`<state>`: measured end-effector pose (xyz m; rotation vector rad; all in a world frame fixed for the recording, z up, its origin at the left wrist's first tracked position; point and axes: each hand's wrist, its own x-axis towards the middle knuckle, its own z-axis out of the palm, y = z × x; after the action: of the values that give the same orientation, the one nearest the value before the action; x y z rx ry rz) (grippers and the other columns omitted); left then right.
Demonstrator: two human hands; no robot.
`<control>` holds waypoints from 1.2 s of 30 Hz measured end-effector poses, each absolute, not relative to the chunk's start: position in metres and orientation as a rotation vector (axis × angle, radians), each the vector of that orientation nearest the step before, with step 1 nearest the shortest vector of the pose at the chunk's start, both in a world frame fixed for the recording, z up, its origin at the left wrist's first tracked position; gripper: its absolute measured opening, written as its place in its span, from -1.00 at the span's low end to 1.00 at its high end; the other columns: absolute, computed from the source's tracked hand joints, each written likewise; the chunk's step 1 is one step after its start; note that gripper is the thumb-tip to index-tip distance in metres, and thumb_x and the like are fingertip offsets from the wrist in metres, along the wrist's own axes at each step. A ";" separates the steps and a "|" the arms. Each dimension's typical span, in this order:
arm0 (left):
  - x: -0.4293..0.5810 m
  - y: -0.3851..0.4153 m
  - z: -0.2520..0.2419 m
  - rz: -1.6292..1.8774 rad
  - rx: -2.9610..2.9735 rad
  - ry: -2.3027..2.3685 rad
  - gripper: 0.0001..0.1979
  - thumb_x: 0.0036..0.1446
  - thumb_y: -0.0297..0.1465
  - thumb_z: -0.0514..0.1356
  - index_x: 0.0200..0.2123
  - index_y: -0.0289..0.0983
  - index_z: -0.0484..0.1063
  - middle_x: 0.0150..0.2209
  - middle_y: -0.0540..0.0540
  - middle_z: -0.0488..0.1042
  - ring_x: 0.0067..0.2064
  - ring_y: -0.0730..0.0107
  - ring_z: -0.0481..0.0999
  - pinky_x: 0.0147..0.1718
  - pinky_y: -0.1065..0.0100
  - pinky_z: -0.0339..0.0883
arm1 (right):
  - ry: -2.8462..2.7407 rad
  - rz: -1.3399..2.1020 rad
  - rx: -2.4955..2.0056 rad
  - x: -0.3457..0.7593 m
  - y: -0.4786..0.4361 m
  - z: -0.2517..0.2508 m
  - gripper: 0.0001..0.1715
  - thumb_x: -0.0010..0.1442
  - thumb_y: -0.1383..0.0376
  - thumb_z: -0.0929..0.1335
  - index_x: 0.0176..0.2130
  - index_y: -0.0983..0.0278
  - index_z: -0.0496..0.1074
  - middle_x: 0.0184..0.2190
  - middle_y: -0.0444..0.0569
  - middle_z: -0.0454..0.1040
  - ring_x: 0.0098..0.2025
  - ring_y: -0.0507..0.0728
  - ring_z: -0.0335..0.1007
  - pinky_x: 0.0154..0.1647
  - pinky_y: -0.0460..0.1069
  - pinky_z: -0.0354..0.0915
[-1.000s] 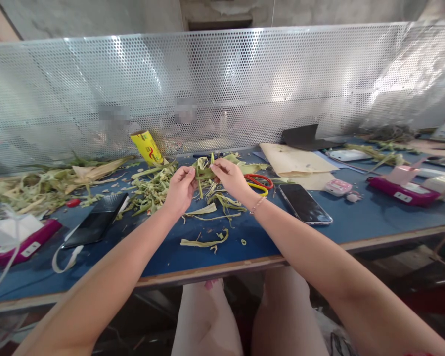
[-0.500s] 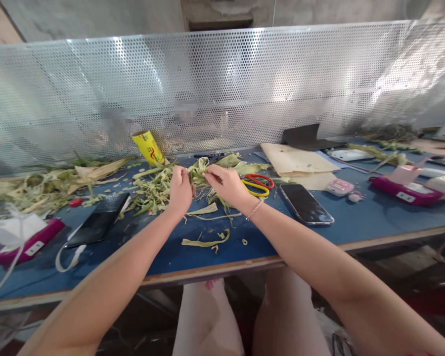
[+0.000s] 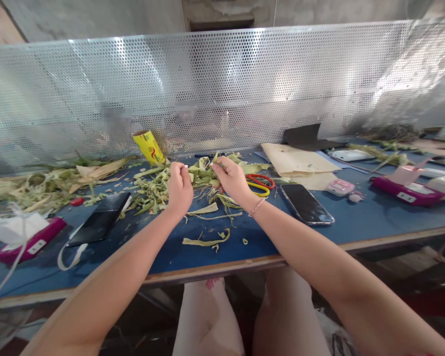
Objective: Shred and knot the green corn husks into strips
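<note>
My left hand is curled closed over a heap of pale green, wilted plant pieces; whatever is inside its fingers is hidden. A short way to the right, my right hand, with a thin bracelet at the wrist, pinches a green leaf strip between thumb and fingers. Between the hands lie broad, crumpled leaves. Scissors with a red and a yellow handle loop rest just right of my right hand. Loose peeled strips lie on the blue tabletop nearer my lap.
At left are a leaf pile, a black phone and a magenta power strip. A yellow tube stands tilted behind. To the right lie another phone, brown paper and a pink case. A perforated metal screen backs the table.
My hands have moved slightly apart. The right has shifted a little right and up, with a green strip now showing at its fingertips; the left thumb points up more.
</note>
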<state>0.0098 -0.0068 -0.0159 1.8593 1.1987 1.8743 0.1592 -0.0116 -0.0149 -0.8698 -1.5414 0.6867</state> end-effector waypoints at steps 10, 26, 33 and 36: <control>0.013 -0.009 -0.016 1.796 1.732 1.255 -0.75 0.12 -0.13 -0.02 -0.38 -0.20 0.12 -0.70 0.16 0.14 -0.73 0.59 0.06 -0.67 0.43 -0.07 | -1.547 0.572 -0.931 0.166 -0.004 -0.016 -0.83 0.15 0.17 0.20 -0.35 0.21 0.23 -0.72 -0.29 -0.03 -0.73 -0.08 0.06 -0.66 -0.14 0.15; 0.010 0.010 -0.018 1.849 1.287 1.011 -0.67 0.03 -0.06 0.05 -0.35 -0.19 0.12 -0.69 0.14 0.30 -0.64 0.48 0.40 -0.60 0.45 0.22 | -1.499 0.581 -0.955 0.167 0.001 -0.018 -0.84 0.15 0.16 0.20 -0.38 0.20 0.20 -0.73 -0.29 0.00 -0.76 -0.06 0.10 -0.72 -0.15 0.07; 0.025 0.000 -0.018 1.379 1.124 0.841 -0.62 -0.08 -0.04 0.14 -0.47 -0.27 0.26 -0.60 -0.05 0.44 -0.51 0.37 0.48 -0.43 0.31 0.37 | -1.446 0.605 -0.944 0.166 0.002 -0.019 -0.82 0.16 0.15 0.18 -0.38 0.20 0.16 -0.71 -0.29 0.05 -0.75 -0.09 0.06 -0.72 -0.16 0.12; 0.029 0.001 -0.024 1.262 1.164 0.873 -0.65 -0.08 -0.09 0.15 -0.50 -0.30 0.33 -0.59 -0.05 0.41 -0.52 0.42 0.44 -0.44 0.35 0.35 | -1.454 0.650 -0.925 0.164 0.000 -0.018 -0.82 0.16 0.15 0.18 -0.38 0.20 0.15 -0.71 -0.29 0.06 -0.75 -0.09 0.04 -0.71 -0.16 0.13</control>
<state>0.0292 0.0011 -0.0243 1.1645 0.8734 1.2625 0.1642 -0.0002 -0.0180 -0.9245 -1.4540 0.6499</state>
